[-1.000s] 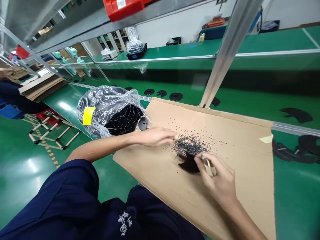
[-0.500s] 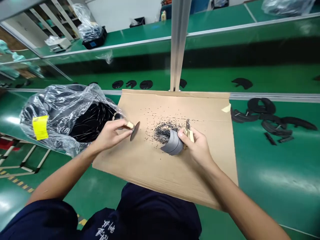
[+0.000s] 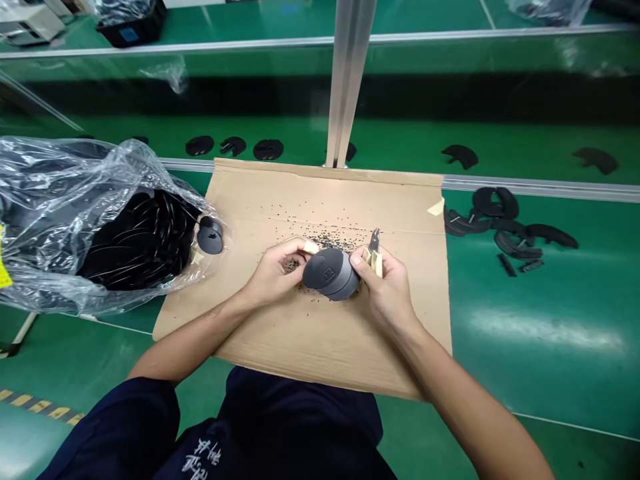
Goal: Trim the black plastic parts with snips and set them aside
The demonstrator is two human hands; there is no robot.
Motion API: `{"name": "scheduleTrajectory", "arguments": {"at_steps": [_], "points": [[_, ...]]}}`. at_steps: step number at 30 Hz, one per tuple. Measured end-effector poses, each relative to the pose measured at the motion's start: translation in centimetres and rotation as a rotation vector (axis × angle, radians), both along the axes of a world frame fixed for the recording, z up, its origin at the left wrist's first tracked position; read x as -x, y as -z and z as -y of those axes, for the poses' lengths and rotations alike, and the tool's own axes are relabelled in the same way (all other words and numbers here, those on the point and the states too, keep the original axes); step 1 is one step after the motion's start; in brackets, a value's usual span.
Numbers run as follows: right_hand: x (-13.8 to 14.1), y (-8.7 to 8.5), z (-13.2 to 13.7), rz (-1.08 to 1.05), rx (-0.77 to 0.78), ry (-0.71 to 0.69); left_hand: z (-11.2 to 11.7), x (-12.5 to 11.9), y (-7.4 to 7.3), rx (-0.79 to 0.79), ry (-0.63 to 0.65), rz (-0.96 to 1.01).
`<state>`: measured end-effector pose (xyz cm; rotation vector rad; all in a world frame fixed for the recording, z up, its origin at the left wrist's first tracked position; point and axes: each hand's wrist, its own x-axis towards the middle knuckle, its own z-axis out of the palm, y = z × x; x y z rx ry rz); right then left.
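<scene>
Both hands meet over a sheet of brown cardboard (image 3: 320, 333) lying on the green bench. My left hand (image 3: 277, 272) and my right hand (image 3: 387, 287) together grip a round dark grey plastic part (image 3: 330, 272), fingers curled around its sides. My right hand also holds small cutting pliers (image 3: 374, 250) with cream handles, jaws pointing up. Small black trimmings (image 3: 330, 237) lie scattered on the cardboard just beyond the hands.
A clear plastic bag (image 3: 90, 220) full of black parts lies at the left, one round part (image 3: 210, 237) at its mouth. Black curved offcuts (image 3: 505, 230) lie on the green surface at the right. A metal post (image 3: 347, 80) rises behind the cardboard.
My left hand has brought the disc from the bag side to the middle. The disc is out of sight, and both hands grip the round grey part. The camera has tilted down.
</scene>
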<state>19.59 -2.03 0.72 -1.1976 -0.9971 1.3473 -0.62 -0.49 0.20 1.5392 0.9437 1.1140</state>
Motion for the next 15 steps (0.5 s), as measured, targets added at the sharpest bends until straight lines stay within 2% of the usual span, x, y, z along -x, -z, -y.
{"name": "scheduleTrajectory", "arguments": {"at_steps": [5,11,15], "points": [[0.2,0.2,0.0,0.054,-0.015,0.003,0.6,0.0,0.6,0.102,-0.035,-0.082],[0.3,0.2,0.1,0.148,-0.011,0.004,0.7,-0.5,1.2,0.389,-0.009,0.151],[0.4,0.1,0.3,0.180,-0.026,0.011,0.8,-1.0,1.2,0.297,0.011,0.106]]}}
